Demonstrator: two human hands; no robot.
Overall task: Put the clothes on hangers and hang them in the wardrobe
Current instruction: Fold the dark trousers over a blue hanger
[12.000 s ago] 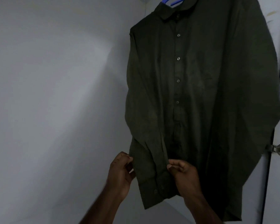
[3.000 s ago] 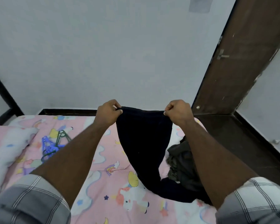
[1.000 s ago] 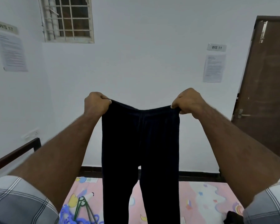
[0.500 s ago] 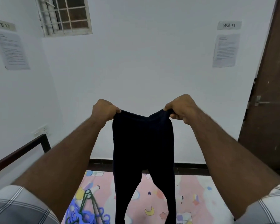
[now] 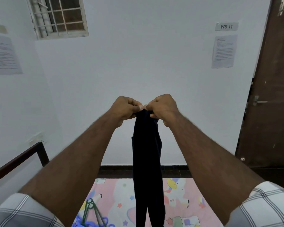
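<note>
Two hands meet at the centre of the frame, holding up a pair of dark trousers point(image 5: 147, 161). The left hand point(image 5: 124, 108) and right hand point(image 5: 162, 107) each pinch the waistband with curled fingers, knuckles almost touching, so the garment hangs folded lengthwise in a narrow strip. Its legs drop straight down to the lower edge of the frame, in front of a bed point(image 5: 179, 194) with a pink cartoon-print sheet. At the lower left of the frame, plastic hangers point(image 5: 92, 217), green and blue, lie on that sheet. The fabric looks soft, limp and light; it would likely slip off a hanger bar unless draped evenly, so the waistband or the fold seems the best place to hold.
</note>
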